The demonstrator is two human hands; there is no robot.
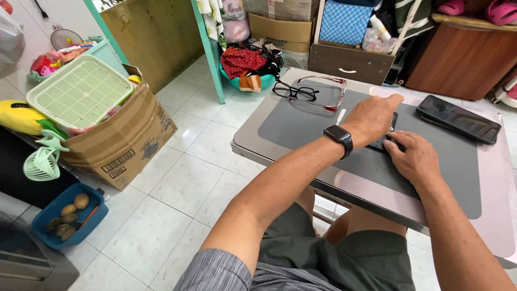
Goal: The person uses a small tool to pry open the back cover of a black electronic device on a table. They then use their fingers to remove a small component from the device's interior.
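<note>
While the left hand lies flat with fingers together on a small black device, the right hand pinches its edge on the bench, near 2 glasses.

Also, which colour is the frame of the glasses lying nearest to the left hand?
Reddish-pink, translucent glasses, beside the black pair; seen in the head view.

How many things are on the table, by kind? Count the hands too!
Glasses: 2, a black pair and a pink-framed pair
Phones: 1, dark phone
Small dark flat object under the hands: 1
Grey mat: 1
Hands: 2, left hand, right hand
Total: 7
</note>
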